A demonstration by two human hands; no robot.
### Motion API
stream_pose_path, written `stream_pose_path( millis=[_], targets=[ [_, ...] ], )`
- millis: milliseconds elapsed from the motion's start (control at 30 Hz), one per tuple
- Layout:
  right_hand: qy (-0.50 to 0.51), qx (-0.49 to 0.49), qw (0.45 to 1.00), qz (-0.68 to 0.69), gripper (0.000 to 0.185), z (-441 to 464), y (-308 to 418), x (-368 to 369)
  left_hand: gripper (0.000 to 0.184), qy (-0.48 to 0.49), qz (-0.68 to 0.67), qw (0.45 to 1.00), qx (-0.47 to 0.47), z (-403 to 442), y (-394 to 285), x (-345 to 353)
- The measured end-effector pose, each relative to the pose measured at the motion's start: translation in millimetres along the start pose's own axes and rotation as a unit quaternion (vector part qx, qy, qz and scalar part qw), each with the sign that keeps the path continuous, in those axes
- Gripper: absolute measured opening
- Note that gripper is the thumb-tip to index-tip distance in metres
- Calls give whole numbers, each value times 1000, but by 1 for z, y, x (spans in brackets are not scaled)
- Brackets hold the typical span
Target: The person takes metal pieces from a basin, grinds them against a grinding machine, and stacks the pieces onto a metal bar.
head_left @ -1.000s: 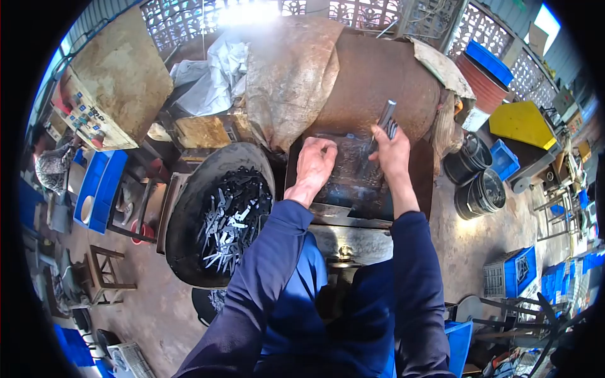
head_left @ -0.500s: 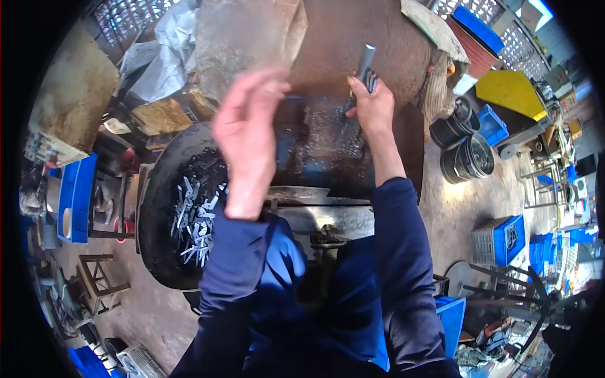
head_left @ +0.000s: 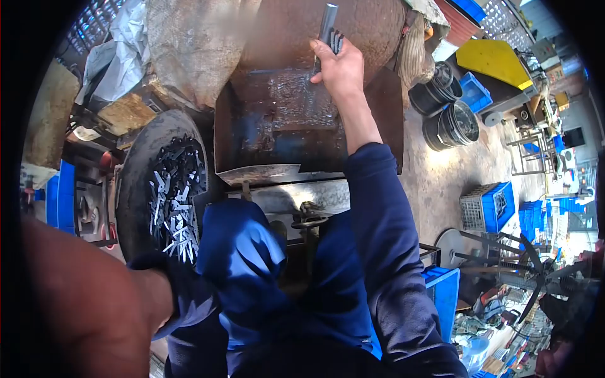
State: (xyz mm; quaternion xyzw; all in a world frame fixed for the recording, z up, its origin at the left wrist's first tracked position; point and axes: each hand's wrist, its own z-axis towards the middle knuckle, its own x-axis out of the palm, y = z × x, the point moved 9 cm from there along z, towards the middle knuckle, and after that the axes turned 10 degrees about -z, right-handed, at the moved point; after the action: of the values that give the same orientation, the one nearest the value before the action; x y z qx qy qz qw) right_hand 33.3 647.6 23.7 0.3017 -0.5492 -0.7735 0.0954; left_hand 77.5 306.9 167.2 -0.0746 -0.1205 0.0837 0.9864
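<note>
"What is the largest thing in front of the person?"

"A rusty, curved metal casing (head_left: pixel 283 38), with a stained sheet (head_left: pixel 189 50) draped over its left part. Below it sits an open metal trough (head_left: pixel 381 113), its floor wet and glistening."

"And beside the trough?"

"To its left, a big dark basin (head_left: pixel 135 154) holding a loose heap of metal pieces (head_left: pixel 179 220), some black, some catching the light. Well off to the right, two black buckets (head_left: pixel 459 124) stand on the floor near a blue bin (head_left: pixel 474 91), and nearer the person a blue crate (head_left: pixel 501 205) sits against a grey one."

"Where are the hands?"

"The left hand (head_left: pixel 88 296) looms large and blurred at the lower left, close to the camera and apart from the basin. Whether its fingers are curled or loose, or hold anything, cannot be told. The right hand (head_left: pixel 343 66) is raised over the far right part of the trough, in front of the casing."

"What do the right fingers have?"

"They are closed round a shiny metal rod (head_left: pixel 328 20), tilted with its bright end up and away. Smallest of all, a few slim dark strips (head_left: pixel 337 41) poke out beside it from the same grip."
</note>
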Motion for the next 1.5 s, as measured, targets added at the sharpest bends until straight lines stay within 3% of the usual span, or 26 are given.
stream_pose_path(
  millis=[267,467,600,867,967,1000,1067,1100,1133,1333,1500],
  targets=[
    [4,30,999,-8,25,-6,-1,-3,36,49,-121,991,14,-48,15,54],
    [6,-8,1000,28,29,-5,6,-4,33,118,-237,964,30,-80,34,78],
    [1,35,999,10,28,-9,10,-7,33,216,-300,925,86,-83,59,71],
    [12,60,998,25,29,-7,4,-2,33,382,-377,843,32,-86,27,7],
    [22,54,997,46,30,-4,-1,2,34,397,-376,835,61,-101,17,9],
    [15,46,998,42,29,-6,6,0,34,392,-360,842,90,-109,17,10],
    [15,36,999,21,29,-4,4,1,31,331,-309,890,-48,-119,21,5],
    [13,40,999,26,27,-5,6,0,31,334,-38,886,-320,-96,43,20],
    [15,34,999,21,27,-6,8,0,31,288,228,749,-552,-83,52,-5],
    [17,25,999,23,25,-3,3,-1,29,241,264,813,-459,-67,72,-12],
    [14,14,999,33,29,-2,6,1,27,211,378,824,-365,-36,49,-37]
  ],
)
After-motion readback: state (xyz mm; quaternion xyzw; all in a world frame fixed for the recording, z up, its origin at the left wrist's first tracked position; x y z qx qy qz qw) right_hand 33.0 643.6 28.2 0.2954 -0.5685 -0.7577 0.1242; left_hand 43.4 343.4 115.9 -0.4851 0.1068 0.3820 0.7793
